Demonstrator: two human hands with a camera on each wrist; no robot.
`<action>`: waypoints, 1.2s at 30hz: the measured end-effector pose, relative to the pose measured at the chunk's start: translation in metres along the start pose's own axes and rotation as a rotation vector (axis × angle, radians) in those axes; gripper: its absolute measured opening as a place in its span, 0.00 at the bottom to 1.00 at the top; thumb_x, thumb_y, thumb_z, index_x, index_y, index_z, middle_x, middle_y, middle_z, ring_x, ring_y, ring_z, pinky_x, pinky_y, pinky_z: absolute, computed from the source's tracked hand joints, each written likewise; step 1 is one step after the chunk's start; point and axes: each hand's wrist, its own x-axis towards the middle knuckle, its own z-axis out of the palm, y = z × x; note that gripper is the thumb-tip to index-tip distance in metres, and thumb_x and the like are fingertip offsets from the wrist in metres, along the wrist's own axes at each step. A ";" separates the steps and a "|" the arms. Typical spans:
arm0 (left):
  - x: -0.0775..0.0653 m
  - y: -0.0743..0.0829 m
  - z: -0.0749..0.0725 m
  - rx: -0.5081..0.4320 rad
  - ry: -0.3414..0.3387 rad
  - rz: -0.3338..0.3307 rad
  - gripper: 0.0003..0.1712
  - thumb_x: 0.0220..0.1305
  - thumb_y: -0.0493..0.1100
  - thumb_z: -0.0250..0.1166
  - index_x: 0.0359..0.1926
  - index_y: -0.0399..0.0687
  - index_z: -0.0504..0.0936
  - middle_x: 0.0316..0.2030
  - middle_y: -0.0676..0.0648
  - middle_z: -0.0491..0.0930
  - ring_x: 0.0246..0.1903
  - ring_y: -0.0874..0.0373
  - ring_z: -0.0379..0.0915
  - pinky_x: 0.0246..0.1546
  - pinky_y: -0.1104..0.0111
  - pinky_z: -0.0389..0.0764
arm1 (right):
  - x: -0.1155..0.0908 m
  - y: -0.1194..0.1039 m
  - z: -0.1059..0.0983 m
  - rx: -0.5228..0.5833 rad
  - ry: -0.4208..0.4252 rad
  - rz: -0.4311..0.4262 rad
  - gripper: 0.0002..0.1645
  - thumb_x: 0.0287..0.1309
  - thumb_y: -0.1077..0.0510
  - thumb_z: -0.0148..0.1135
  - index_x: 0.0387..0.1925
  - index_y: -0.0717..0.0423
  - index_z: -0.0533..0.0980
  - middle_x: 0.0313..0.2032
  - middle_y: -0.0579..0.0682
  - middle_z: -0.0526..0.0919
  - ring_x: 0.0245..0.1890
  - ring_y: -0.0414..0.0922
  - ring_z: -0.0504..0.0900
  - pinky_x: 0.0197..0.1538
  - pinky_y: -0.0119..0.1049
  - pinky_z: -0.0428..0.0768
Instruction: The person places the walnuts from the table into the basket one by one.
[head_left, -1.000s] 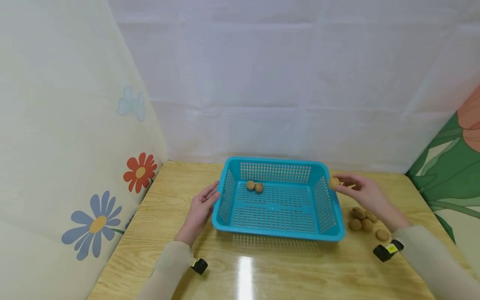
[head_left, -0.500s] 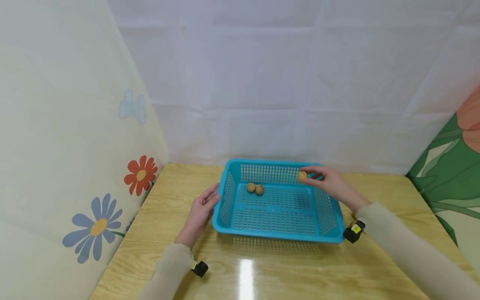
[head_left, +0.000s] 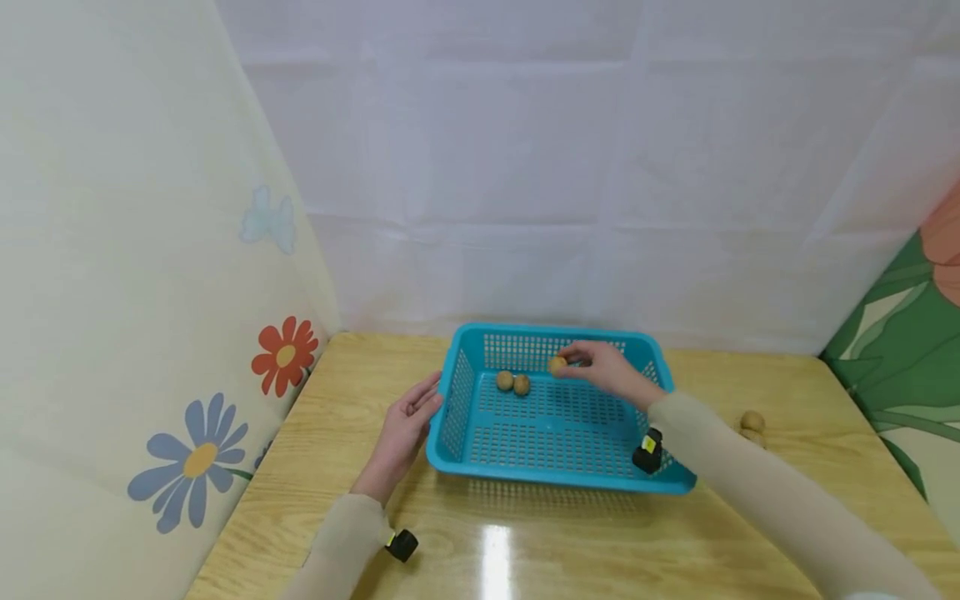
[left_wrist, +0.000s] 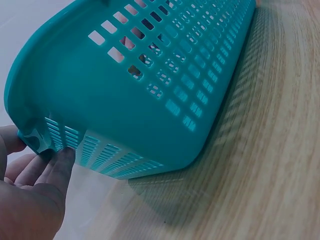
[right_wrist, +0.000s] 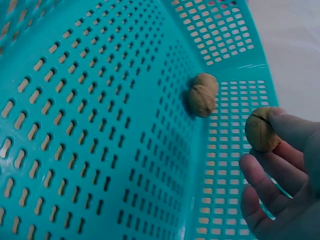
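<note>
A blue plastic basket point(head_left: 558, 477) with a perforated base and walls stands on the wooden table. My left hand point(head_left: 397, 429) holds its left rim, and in the left wrist view the thumb is at the rim with the fingers point(left_wrist: 57, 172) against the wall below. Over the inside of the basket, my right hand point(head_left: 609, 372) pinches a walnut point(head_left: 557, 365) between thumb and fingertips. The right wrist view shows the held walnut point(right_wrist: 261, 131) near the basket wall, its seam visible. Two other walnuts point(right_wrist: 202, 100) lie side by side on the basket floor near the far left corner.
More walnuts point(head_left: 752, 422) lie on the wooden table point(head_left: 810, 392) to the right of the basket, partly hidden by the right sleeve point(head_left: 750, 475). A white cloth backdrop point(head_left: 480, 167) rises behind the table, and a flower-printed panel point(head_left: 150, 250) stands at the left.
My right hand has carried the walnut leftward from the basket's right rim to over its middle. The left hand stays on the left rim, and the two walnuts inside have not moved.
</note>
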 end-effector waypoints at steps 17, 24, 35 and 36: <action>-0.003 -0.002 0.004 -0.026 -0.004 -0.007 0.29 0.78 0.41 0.61 0.76 0.45 0.69 0.71 0.40 0.73 0.61 0.63 0.78 0.60 0.69 0.80 | 0.025 0.015 0.047 -0.073 -0.009 0.094 0.22 0.68 0.51 0.71 0.57 0.59 0.82 0.50 0.55 0.86 0.53 0.53 0.82 0.56 0.52 0.81; -0.002 0.000 0.003 -0.009 -0.006 0.001 0.30 0.78 0.42 0.62 0.76 0.44 0.69 0.71 0.39 0.73 0.63 0.59 0.77 0.59 0.69 0.80 | 0.023 0.011 0.043 -0.084 -0.007 0.095 0.24 0.69 0.51 0.69 0.59 0.61 0.81 0.52 0.57 0.86 0.54 0.55 0.82 0.55 0.52 0.82; -0.001 0.001 0.000 0.020 0.002 0.019 0.32 0.76 0.44 0.64 0.76 0.42 0.68 0.71 0.37 0.72 0.62 0.59 0.77 0.58 0.71 0.81 | 0.008 -0.001 0.015 -0.067 0.007 0.058 0.23 0.74 0.51 0.63 0.62 0.60 0.79 0.56 0.58 0.84 0.58 0.57 0.80 0.58 0.54 0.81; -0.001 0.001 0.000 0.022 0.004 0.016 0.32 0.77 0.44 0.64 0.76 0.42 0.68 0.71 0.37 0.72 0.63 0.59 0.77 0.58 0.71 0.81 | 0.006 -0.002 0.012 -0.060 0.014 0.052 0.23 0.74 0.51 0.63 0.62 0.60 0.79 0.57 0.58 0.84 0.58 0.57 0.80 0.58 0.54 0.81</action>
